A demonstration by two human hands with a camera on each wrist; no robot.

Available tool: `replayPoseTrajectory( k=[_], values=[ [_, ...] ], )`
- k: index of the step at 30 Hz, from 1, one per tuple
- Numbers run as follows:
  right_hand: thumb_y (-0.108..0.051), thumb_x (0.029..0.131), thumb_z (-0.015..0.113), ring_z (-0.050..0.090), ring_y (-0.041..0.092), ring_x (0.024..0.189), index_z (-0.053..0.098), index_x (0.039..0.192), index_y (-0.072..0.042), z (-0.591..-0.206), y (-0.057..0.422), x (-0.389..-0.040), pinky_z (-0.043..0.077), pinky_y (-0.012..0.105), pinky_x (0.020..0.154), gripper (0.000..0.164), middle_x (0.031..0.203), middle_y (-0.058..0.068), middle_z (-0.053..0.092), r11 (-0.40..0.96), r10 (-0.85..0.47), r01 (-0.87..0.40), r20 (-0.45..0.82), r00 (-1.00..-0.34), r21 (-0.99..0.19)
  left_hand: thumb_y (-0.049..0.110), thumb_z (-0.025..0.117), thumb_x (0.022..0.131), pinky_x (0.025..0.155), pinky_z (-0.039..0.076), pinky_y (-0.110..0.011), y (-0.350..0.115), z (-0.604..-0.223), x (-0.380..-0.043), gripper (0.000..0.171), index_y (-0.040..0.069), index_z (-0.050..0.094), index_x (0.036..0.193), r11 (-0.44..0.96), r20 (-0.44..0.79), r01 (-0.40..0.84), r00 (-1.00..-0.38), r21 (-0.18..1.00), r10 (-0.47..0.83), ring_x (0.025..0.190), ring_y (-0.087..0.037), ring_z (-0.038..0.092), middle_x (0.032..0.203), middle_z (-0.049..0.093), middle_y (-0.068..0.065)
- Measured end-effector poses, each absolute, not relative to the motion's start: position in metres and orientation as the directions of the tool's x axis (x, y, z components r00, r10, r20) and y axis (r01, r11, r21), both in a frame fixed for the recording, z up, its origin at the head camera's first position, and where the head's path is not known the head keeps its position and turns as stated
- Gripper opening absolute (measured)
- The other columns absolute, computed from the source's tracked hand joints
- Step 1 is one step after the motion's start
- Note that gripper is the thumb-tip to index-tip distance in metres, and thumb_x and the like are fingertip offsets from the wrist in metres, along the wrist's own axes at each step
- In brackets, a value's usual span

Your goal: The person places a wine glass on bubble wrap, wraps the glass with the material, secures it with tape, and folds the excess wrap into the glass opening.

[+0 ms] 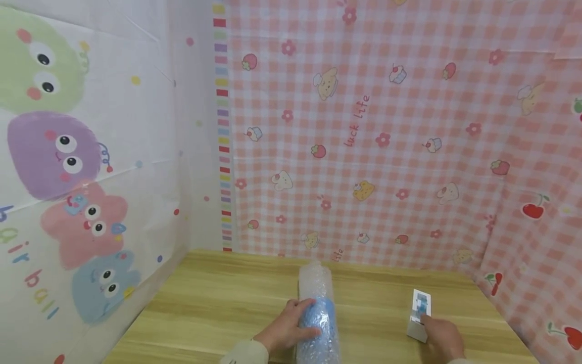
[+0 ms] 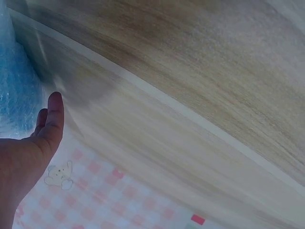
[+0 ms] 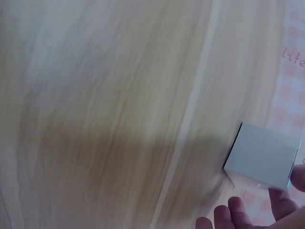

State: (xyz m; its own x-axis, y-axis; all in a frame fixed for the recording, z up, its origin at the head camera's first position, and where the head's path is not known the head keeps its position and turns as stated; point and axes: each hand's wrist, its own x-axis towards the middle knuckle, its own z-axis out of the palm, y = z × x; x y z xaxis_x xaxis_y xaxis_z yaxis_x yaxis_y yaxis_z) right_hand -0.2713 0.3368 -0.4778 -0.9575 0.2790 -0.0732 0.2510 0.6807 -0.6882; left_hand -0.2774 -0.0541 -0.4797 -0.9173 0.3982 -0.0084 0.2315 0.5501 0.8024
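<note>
A bubble-wrapped roll (image 1: 318,318), clear with a blue middle, lies lengthwise on the wooden table. My left hand (image 1: 287,326) grips it from the left, thumb and forefinger over its upper side. In the left wrist view, the blue wrapped roll (image 2: 19,90) appears at the left edge beside the left hand (image 2: 33,148). To the right, my right hand (image 1: 443,336) holds a small white box (image 1: 419,316) with a blue picture, thumb on its printed face. The right wrist view shows the box's plain grey-white end (image 3: 264,155) close to the right hand's fingers (image 3: 238,212).
The wooden table (image 1: 218,298) meets a pink checked cloth (image 1: 364,126) hanging behind and at the right. A white sheet with cartoon figures (image 1: 150,202) hangs along the left side.
</note>
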Motion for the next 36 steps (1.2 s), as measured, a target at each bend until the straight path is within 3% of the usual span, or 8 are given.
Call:
replayPoseTrajectory(
  k=[10,26,31,36],
  values=[
    [-0.027,0.093,0.054,0.058,0.045,0.093,0.063,0.109,0.016,-0.480,0.323,-0.269,0.046,0.051,0.084,0.047,0.102,0.038,0.061,0.586,0.395,0.251,0.001,-0.919,-0.770,0.038,0.074,0.089,0.098,0.042,-0.066,-0.054,-0.481,-0.276,0.071,0.018,0.042,0.149,0.535,-0.022,0.211,-0.918,0.818,0.395,0.124,-0.047,0.046,0.137,0.039,-0.019],
    [-0.030,0.093,0.055,0.051,0.049,0.100,0.063,0.115,0.011,-0.479,0.312,-0.272,0.037,0.052,0.083,0.047,0.113,0.038,0.057,0.530,0.482,0.305,-0.015,-0.876,-0.791,0.040,0.073,0.089,0.099,0.040,-0.067,-0.054,-0.480,-0.277,0.070,0.021,0.043,0.149,0.551,-0.057,0.179,-0.922,0.815,0.384,0.126,-0.047,0.045,0.139,0.038,-0.017],
    [-0.028,0.093,0.055,0.054,0.047,0.095,0.061,0.106,0.019,-0.479,0.314,-0.276,0.042,0.050,0.081,0.049,0.104,0.040,0.058,0.531,0.468,0.280,0.000,-0.884,-0.800,0.041,0.073,0.089,0.099,0.040,-0.067,-0.055,-0.479,-0.277,0.070,0.020,0.042,0.149,0.554,-0.058,0.183,-0.920,0.813,0.389,0.126,-0.046,0.045,0.138,0.038,-0.017],
    [-0.027,0.093,0.054,0.051,0.051,0.100,0.053,0.104,0.027,-0.467,0.312,-0.280,0.043,0.056,0.091,0.055,0.110,0.045,0.051,0.461,0.467,0.268,-0.026,-0.884,-0.846,0.040,0.073,0.089,0.099,0.041,-0.067,-0.055,-0.478,-0.277,0.070,0.020,0.043,0.149,0.550,-0.052,0.189,-0.918,0.814,0.393,0.126,-0.046,0.045,0.138,0.038,-0.017]
  ],
)
